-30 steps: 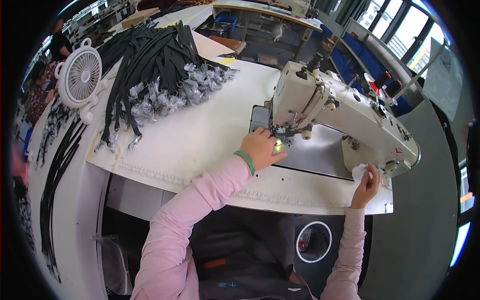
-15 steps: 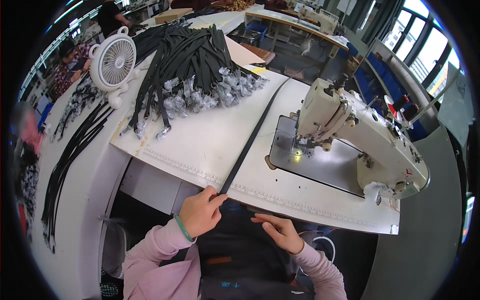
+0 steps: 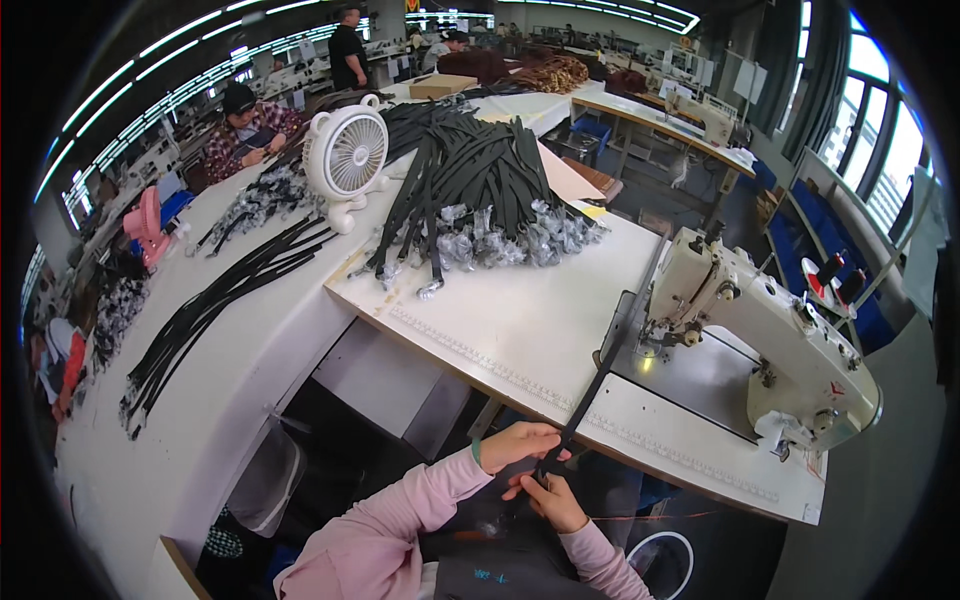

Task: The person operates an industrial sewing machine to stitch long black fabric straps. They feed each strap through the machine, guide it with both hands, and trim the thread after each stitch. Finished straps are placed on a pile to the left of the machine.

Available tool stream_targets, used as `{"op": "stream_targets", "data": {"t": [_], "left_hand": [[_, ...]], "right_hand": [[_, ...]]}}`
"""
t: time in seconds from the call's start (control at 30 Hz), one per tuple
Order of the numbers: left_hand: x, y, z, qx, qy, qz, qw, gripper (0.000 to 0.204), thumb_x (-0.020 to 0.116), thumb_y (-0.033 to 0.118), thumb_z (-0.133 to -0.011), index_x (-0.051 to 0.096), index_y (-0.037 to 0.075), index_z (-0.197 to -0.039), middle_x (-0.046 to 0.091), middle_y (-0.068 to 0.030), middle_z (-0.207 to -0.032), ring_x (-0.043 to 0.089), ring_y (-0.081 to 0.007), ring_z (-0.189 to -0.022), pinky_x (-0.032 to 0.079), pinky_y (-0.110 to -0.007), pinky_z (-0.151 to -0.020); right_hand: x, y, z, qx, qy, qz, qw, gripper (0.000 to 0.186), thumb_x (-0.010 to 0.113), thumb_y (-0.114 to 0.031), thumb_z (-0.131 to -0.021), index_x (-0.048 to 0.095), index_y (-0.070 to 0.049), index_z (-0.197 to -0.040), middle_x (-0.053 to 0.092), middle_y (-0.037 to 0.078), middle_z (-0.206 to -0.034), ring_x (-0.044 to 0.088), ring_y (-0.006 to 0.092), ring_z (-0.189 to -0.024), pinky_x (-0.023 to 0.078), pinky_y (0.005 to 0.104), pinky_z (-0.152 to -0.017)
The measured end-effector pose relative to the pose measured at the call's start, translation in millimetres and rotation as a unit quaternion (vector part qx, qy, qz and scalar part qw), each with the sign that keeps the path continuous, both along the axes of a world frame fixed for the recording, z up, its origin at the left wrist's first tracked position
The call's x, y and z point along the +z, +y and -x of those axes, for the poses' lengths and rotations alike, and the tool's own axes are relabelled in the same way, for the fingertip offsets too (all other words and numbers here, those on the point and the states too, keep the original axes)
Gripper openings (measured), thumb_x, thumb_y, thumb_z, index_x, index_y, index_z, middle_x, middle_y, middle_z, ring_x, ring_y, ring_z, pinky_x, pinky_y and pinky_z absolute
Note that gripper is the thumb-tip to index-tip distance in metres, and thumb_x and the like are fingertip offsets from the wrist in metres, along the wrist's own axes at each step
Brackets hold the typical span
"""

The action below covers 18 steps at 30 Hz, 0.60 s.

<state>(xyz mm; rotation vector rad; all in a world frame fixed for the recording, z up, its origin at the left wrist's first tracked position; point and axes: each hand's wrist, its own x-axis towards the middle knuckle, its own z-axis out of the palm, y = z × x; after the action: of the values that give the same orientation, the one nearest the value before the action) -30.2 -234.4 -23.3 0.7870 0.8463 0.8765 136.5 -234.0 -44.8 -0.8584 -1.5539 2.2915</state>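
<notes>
A long black strap (image 3: 598,382) runs from beside the sewing machine (image 3: 770,320) across the white tabletop and over its front edge. Just off that edge, my left hand (image 3: 522,446) pinches the strap between thumb and fingers. Slightly lower and to the right, my right hand (image 3: 556,503) has its fingers closed at the strap's near end, which they partly hide. Farther back on the table lies a big heap of black straps (image 3: 478,160), their near ends wrapped in clear plastic.
A white fan (image 3: 350,155) stands left of the heap. More black straps (image 3: 215,300) lie on the side table at left. A printed ruler scale (image 3: 480,357) follows the table's front edge. Spools of thread (image 3: 828,270) stand behind the machine. Other people sit and stand farther off.
The view has swung left and up. My hands have come together at the strap's near end; the right hand, earlier apart and holding nothing, now grips it. The strap lies nearer the machine.
</notes>
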Motion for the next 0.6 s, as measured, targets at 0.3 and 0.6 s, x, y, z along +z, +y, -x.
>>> {"op": "stream_targets", "data": {"t": [0.3, 0.6], "left_hand": [[11, 23, -40, 0.263, -0.076, -0.101, 0.956, 0.028, 0.042, 0.02, -0.092, 0.051, -0.004, -0.104, 0.051, -0.0022, -0.062, 0.044, -0.0089, -0.047, 0.033, -0.02, -0.044], [17, 20, -38, 0.297, -0.006, -0.113, 0.948, 0.026, 0.042, 0.018, -0.092, 0.05, 0.0, -0.109, 0.047, -0.0018, -0.059, 0.038, -0.0071, -0.044, 0.029, -0.019, -0.041]], "right_hand": [[1, -7, -37, -0.166, -0.024, -0.398, 0.902, 0.036, 0.057, -0.001, -0.078, 0.05, 0.004, -0.114, 0.054, 0.013, -0.098, 0.054, 0.0131, -0.065, 0.045, 0.0241, -0.06], [69, 72, -22, -0.286, -0.201, -0.606, 0.715, 0.022, 0.047, -0.025, -0.088, 0.051, -0.004, -0.089, 0.06, 0.014, -0.078, 0.058, 0.0324, -0.065, 0.045, 0.0401, -0.054]]}}
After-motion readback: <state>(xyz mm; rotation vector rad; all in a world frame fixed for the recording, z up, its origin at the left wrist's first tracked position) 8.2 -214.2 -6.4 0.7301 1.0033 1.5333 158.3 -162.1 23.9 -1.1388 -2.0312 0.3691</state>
